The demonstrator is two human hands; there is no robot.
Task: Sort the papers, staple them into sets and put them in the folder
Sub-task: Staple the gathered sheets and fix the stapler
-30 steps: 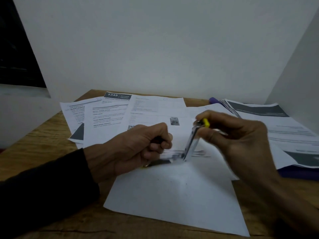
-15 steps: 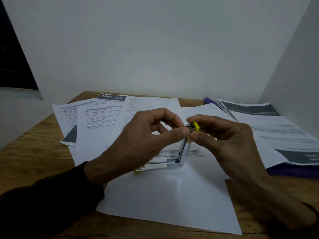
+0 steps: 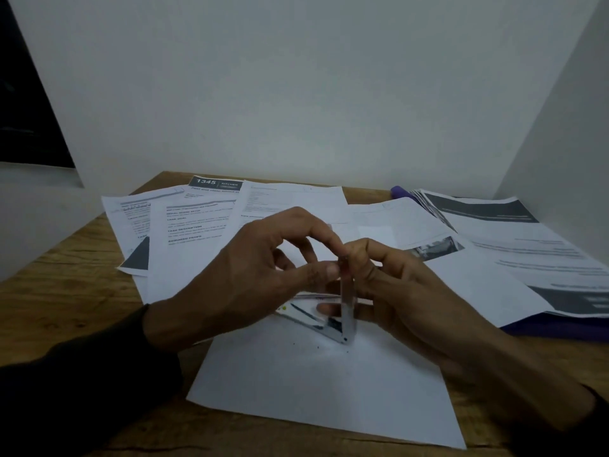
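Note:
A small metal stapler (image 3: pixel 346 311) stands swung wide apart over a blank white sheet (image 3: pixel 316 384), its upper arm nearly vertical and its base slanting down to the hinge. My left hand (image 3: pixel 250 275) pinches the tip of the upright arm between thumb and forefinger. My right hand (image 3: pixel 405 291) holds the stapler from the right, its fingers curled around the upright arm and behind the base. Printed papers (image 3: pixel 194 225) lie fanned out across the wooden table behind my hands. A purple folder (image 3: pixel 560 331) lies at the right under a stack of printed sheets (image 3: pixel 527 245).
The wooden table (image 3: pixel 66 275) is bounded by a white wall behind and a white panel at the right. Small dark specks lie on the blank sheet near the stapler's hinge. The table's left edge runs past the fanned papers.
My left hand left the stapler's base and came up to pinch the tip of the upright arm. The yellow tip is now hidden by my fingers. The stapler's arm stands more upright.

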